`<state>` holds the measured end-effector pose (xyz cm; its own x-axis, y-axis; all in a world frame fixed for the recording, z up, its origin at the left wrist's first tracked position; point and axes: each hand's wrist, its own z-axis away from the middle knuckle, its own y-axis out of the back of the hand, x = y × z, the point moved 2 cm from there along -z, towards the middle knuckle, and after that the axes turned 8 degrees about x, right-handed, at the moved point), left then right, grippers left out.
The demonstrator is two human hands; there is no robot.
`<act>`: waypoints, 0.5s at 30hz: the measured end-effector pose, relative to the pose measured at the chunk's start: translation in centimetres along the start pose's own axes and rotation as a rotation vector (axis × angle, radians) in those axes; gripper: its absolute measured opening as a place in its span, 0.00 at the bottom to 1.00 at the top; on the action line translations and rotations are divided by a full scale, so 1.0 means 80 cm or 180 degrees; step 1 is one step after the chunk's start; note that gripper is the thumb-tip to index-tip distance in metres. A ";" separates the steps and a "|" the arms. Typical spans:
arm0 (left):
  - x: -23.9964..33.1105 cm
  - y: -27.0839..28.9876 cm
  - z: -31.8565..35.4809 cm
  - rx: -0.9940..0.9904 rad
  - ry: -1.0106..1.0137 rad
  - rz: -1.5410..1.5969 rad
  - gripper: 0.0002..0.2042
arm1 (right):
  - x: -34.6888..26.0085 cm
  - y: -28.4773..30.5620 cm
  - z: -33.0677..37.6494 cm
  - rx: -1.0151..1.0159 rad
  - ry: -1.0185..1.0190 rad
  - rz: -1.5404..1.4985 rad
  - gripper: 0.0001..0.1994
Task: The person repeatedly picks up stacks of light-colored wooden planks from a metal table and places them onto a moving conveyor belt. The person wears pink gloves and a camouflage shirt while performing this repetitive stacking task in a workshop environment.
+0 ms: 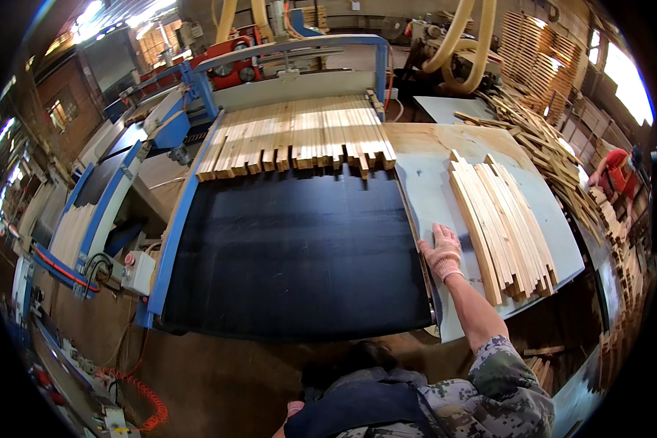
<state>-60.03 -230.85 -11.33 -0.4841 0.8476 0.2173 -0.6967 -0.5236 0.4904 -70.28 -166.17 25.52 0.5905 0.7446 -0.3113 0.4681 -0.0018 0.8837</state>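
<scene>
No packages, labels, signs or screens show — none.

A wide belt fills the middle of the frame. On its far end, in the upper middle, lies a row of slats. Right of the belt sits a side table, bearing a stack of slats. The right hand rests on the table between belt and stack. A heap of slats lies at upper right.
</scene>
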 end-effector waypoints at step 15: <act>0.003 -0.029 -0.058 0.0426 -0.1319 -0.1535 0.16 | 0.026 -0.046 -0.001 0.0354 0.0135 -0.0127 0.35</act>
<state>-60.95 -229.79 -16.30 0.1296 0.9619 0.2408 -0.6998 -0.0833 0.7095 -70.81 -164.55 21.62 0.5425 0.7732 -0.3284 0.5622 -0.0438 0.8258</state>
